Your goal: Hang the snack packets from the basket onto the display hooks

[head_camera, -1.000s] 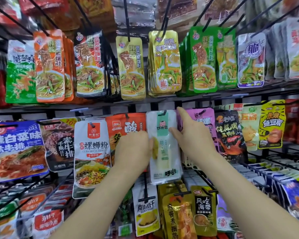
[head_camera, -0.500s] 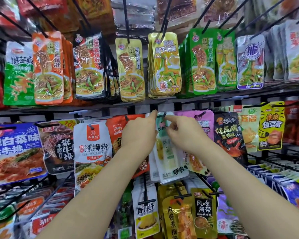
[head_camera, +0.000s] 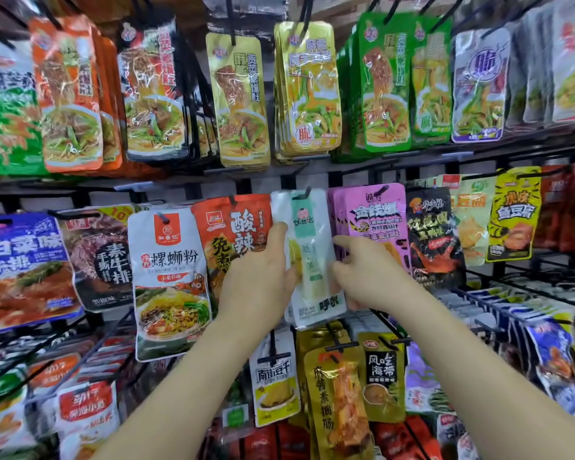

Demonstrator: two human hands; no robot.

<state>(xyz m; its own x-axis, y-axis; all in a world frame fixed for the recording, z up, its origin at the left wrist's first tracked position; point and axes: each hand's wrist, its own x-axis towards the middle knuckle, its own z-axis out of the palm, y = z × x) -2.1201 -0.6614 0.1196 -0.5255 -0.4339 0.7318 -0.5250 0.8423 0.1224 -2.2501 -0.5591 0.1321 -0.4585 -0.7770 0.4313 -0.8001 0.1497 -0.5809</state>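
Observation:
A white snack packet with a green label hangs on a black display hook in the middle row, with more white packets stacked behind it. My left hand holds the stack's left edge, fingers curled round it. On the other side, my right hand grips the right edge, thumb in front and index finger stretched along the side. The basket is not in view.
An orange packet hangs close on the left and pink packets close on the right. Rows of full hooks run above and below, among them a gold packet and a white noodle packet.
Both hands have dropped from the hook at the packet's top to its sides. The white packets now hang straight on the hook.

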